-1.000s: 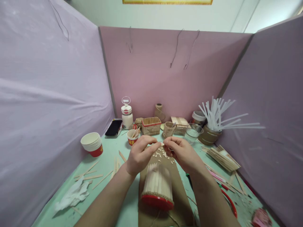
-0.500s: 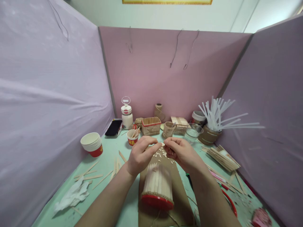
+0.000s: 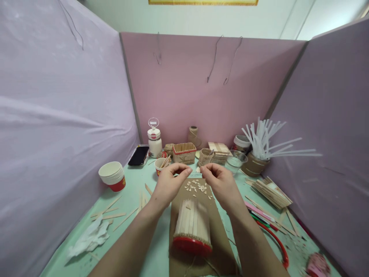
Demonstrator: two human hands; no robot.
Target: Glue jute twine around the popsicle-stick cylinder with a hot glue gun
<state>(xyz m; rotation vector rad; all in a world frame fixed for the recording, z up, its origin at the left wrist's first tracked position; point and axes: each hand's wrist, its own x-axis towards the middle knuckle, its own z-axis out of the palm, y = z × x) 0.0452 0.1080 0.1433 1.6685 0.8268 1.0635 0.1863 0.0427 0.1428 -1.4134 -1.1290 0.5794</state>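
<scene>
My left hand (image 3: 170,181) is raised above the board, thumb and forefinger pinched together; anything between them is too small to make out. Facing it across a small gap, my right hand (image 3: 220,182) pinches a small pale teardrop-shaped wood chip (image 3: 198,169). Below them, several similar loose wood chips (image 3: 196,187) lie scattered on the brown cardboard (image 3: 217,231). Nearer to me, a cylinder of pale wooden sticks (image 3: 192,221) lies on its side. A braided cord and a red end (image 3: 191,246) face me, and a small chip sits on its top.
Stacked paper cups (image 3: 112,175), loose sticks (image 3: 108,216) and crumpled tissue (image 3: 89,234) are on the left. A small basket (image 3: 184,153), a twine spool (image 3: 193,134) and a clear bowl (image 3: 235,161) stand behind. Red-handled pliers (image 3: 275,238) and stick bundles (image 3: 269,192) lie on the right.
My hands have drawn apart a little, with the right fingertips still on a small chip. More of the chips on the cardboard now shows. The cylinder stays in place.
</scene>
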